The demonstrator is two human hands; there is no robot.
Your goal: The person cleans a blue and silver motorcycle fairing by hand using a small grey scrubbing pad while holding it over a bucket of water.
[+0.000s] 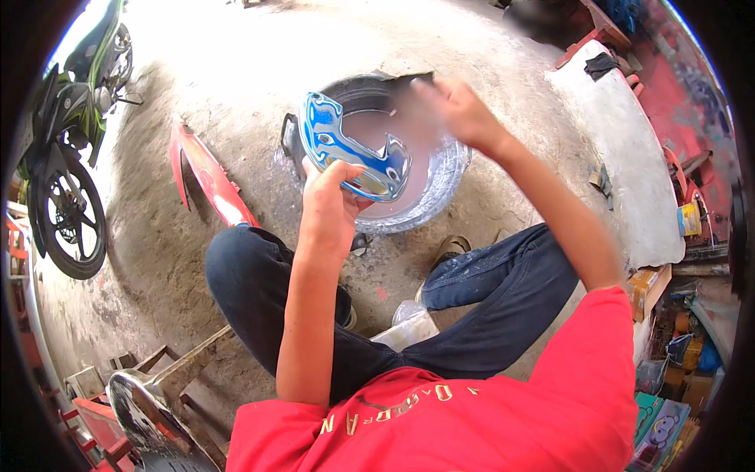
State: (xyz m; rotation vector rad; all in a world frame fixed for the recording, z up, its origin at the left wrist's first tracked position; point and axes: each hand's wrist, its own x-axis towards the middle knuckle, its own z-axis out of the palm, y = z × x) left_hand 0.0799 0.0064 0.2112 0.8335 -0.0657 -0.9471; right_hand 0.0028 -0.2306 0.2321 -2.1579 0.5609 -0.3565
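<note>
My left hand (pixel 333 206) grips the lower edge of a glossy blue and silver curved panel (pixel 354 154), which looks like a motorcycle body part, and holds it tilted above a round dark tub (pixel 407 223) of murky liquid. Over the tub's far right side, my right hand (pixel 463 112) is raised, its fingers blurred by motion. A dark, thin piece (pixel 416 79), perhaps a sheet or cloth, shows at its fingertips; the blur hides its exact form. The right hand does not touch the panel.
On the concrete floor left of the tub lies a red fairing piece (pixel 215 183). A motorcycle (pixel 71 194) stands at far left. To the right are a white slab (pixel 637 177) and a cardboard box (pixel 647 289). A wooden frame (pixel 194 360) stands at lower left.
</note>
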